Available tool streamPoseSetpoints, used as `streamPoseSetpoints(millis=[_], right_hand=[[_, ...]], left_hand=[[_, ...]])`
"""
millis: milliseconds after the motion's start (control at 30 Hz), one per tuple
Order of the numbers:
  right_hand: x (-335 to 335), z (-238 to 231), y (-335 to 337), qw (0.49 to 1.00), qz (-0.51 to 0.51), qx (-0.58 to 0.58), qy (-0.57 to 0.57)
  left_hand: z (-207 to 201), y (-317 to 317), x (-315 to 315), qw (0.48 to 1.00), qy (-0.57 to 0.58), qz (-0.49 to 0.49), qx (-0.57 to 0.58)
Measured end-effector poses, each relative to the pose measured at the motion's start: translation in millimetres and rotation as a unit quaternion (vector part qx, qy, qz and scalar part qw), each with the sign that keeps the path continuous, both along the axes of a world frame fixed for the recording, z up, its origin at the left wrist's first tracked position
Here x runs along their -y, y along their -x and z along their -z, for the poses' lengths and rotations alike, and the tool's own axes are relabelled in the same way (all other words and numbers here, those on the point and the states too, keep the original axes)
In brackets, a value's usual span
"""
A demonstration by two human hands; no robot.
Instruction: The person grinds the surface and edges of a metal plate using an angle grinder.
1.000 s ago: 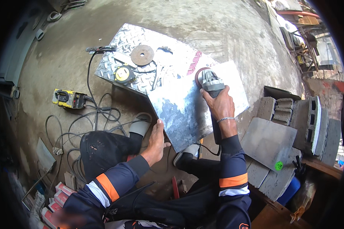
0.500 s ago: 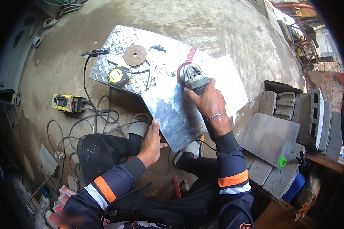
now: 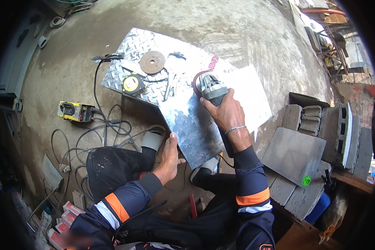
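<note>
My right hand (image 3: 226,109) is wrapped round an angle grinder (image 3: 213,87) with a dark red disc. The tool sits over a shiny metal sheet (image 3: 189,135), near its far edge. My left hand (image 3: 169,160) is open, fingers stretched out, against the sheet's left edge. The sheet lies on a diamond-plate work surface (image 3: 150,39) and juts out toward me. On the plate beyond rest a brown grinding disc (image 3: 152,62), a yellow and black tape measure (image 3: 132,84) and a black-handled clamp with a cable (image 3: 108,57). How the disc meets the sheet is hard to make out.
On the floor at left stands a yellow and black power unit (image 3: 75,111), with tangled black cables (image 3: 108,129) around it. To the right, a grey metal plate (image 3: 293,154) lies on concrete blocks (image 3: 291,117). My knees are below the work surface.
The whole view has shifted slightly, with the work surface a little further right in the picture. Both hands keep nearly the same places against the sheet and grinder.
</note>
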State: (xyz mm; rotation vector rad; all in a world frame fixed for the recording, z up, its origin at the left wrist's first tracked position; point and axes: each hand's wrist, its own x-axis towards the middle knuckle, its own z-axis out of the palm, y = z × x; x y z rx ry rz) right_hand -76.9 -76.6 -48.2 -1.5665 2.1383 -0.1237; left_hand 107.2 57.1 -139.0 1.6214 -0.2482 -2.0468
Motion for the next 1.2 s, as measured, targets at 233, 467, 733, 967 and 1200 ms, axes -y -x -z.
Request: streamPoseSetpoints(millis=[233, 467, 733, 967, 1200], right_hand=[[-12, -1, -6, 0.998, -0.063, 0.017, -0.004], [9, 8, 56, 0.997, 0.070, -0.024, 0.033], [-9, 5, 39, 0.999, 0.042, -0.010, 0.014], [-22, 2, 13, 0.999, -0.028, 0.043, 0.002], [6, 14, 90, 0.990, 0.140, -0.019, 0.021]], left_hand=[[7, 0, -1, 1.000, 0.010, 0.019, -0.022], [8, 3, -3, 1.000, -0.004, -0.010, -0.002], [15, 1, -6, 0.999, 0.017, 0.019, -0.020], [4, -2, 0, 1.000, 0.005, 0.010, -0.025], [11, -2, -2, 0.999, 0.020, 0.023, -0.036]])
